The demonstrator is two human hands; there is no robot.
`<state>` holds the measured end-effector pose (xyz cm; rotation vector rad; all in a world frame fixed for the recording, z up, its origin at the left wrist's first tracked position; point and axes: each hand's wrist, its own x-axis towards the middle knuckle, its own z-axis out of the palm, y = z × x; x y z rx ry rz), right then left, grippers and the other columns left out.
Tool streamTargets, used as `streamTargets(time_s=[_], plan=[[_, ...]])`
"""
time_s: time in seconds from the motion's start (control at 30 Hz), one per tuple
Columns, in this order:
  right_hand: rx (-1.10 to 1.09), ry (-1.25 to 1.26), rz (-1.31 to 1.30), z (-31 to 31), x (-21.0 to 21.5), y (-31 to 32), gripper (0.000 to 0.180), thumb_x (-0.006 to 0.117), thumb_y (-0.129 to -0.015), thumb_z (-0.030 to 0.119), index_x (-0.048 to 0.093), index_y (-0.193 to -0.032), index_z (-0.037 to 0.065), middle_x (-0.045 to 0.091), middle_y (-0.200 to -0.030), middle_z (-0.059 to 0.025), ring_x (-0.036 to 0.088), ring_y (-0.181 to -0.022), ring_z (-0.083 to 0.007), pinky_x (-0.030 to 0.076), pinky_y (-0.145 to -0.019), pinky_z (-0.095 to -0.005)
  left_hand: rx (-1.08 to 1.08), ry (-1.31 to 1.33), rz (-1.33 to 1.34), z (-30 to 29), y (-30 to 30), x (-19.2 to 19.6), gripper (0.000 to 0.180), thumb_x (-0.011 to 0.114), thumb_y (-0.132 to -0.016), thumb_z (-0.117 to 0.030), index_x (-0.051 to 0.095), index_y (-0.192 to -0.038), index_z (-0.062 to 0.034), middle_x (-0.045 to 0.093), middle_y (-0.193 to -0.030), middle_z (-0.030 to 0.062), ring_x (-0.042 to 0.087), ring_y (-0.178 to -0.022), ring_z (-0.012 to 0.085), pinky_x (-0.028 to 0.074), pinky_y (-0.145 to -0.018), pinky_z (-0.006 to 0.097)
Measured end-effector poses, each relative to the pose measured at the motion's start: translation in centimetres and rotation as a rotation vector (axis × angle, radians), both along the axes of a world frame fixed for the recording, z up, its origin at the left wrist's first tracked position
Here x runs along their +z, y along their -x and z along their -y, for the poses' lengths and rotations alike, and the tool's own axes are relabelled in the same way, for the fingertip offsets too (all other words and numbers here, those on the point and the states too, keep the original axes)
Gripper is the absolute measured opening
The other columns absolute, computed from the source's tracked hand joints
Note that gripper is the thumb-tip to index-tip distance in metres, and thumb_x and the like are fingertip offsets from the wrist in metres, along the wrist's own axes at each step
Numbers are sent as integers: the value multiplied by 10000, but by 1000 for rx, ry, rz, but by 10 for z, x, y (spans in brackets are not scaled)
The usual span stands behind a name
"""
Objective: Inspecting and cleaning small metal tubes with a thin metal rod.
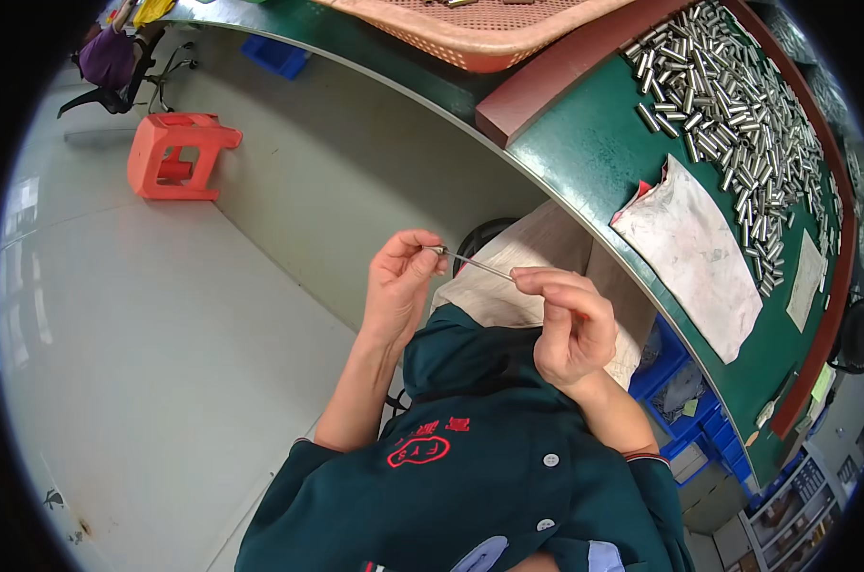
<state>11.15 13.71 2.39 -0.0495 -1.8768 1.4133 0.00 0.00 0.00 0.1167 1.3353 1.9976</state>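
Both my hands are raised in front of my body, off the table's edge. My left hand (403,278) pinches a small shiny metal piece (440,250) between thumb and fingertips. A thin metal rod (479,265) runs from that piece to my right hand (577,329), whose thumb and fingers close on its other end. The rod's near tip meets the small piece; I cannot tell whether it goes inside it. On the green table to the right lies a large pile of short metal cylinders (727,105).
A white stained cloth (694,253) lies on the green table (575,157) before the pile. A reddish wooden rail (556,81) edges the work area. A pink plastic basket (489,48) stands at the back. Blue bins (689,400) sit below; a red stool (176,157) is on the floor.
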Motion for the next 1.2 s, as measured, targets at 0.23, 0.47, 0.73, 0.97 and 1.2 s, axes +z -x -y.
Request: streamTargets(time_s=[0.23,0.47,0.73,0.97,1.2], plan=[[-1,23,-103,5,-3,-1,81,390,-860,-30,409,-938,-22,570,-799,-217,608,-739,-309,517,-674,-409,-36,-168,374,7,1,-4,231,531,-847,-240,515,-844,-10,470,-724,38,391,-610,109,335,-561,221],[-2,-13,-88,5,-1,1,85,413,-854,-27,411,-939,-22,574,-803,-211,609,-743,-318,516,-674,-410,-3,-123,401,6,1,-5,266,495,-867,-277,520,-839,-13,469,-700,32,388,-600,107,332,-557,221],[-17,-30,-47,3,-3,3,109,430,-846,-28,412,-953,-15,579,-812,-208,611,-747,-329,515,-676,-406,69,46,218,2,-1,0,256,514,-856,-283,529,-841,-28,477,-689,20,395,-610,102,344,-577,223],[-55,-115,-194,0,-1,2,145,516,-785,-36,451,-912,-9,599,-804,-187,623,-735,-332,530,-611,-354,75,-58,329,7,2,-8,250,512,-858,-283,502,-823,-36,471,-724,20,394,-632,102,343,-593,218],[-45,-64,-156,5,3,0,129,510,-795,-35,445,-904,-11,599,-781,-186,626,-719,-317,527,-609,-349,44,-141,285,4,0,-4,187,531,-850,-220,501,-845,-35,472,-742,25,396,-644,105,343,-601,218]])
